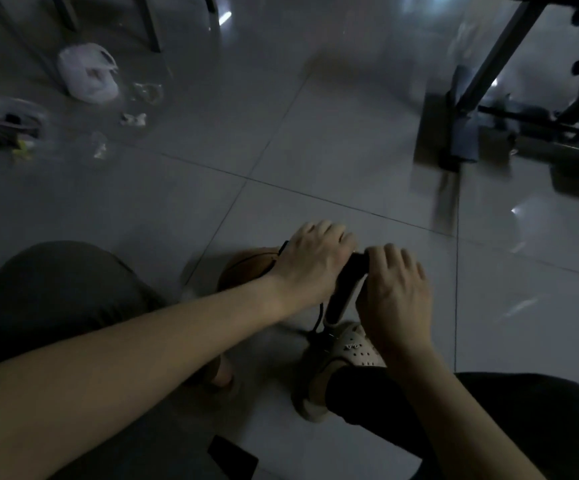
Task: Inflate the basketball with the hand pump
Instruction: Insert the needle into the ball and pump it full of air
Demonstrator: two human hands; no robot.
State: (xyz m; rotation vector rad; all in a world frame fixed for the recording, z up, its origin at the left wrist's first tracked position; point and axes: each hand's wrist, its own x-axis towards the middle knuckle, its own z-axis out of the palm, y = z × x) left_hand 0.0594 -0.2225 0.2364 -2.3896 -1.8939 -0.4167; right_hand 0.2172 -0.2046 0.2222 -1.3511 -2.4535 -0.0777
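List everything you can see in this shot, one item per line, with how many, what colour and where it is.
basketball: one, orange-brown, on the floor behind the left hand
hand pump: one, black, upright between the hands, base by the shoe
pump hose: one, black, running from the pump base up toward the ball
plastic bag: one, white, far left on the floor
scraps of litter: several, pale, on the floor near the bag
metal frame: one, dark, upper right
floor tiles: pale grey, glossy
dark flat object: one, black, bottom edge, unclear what it is
shoe: one, beige, beside the pump base
left hand: grip closed on the pump handle
right hand: grip closed on the pump handle
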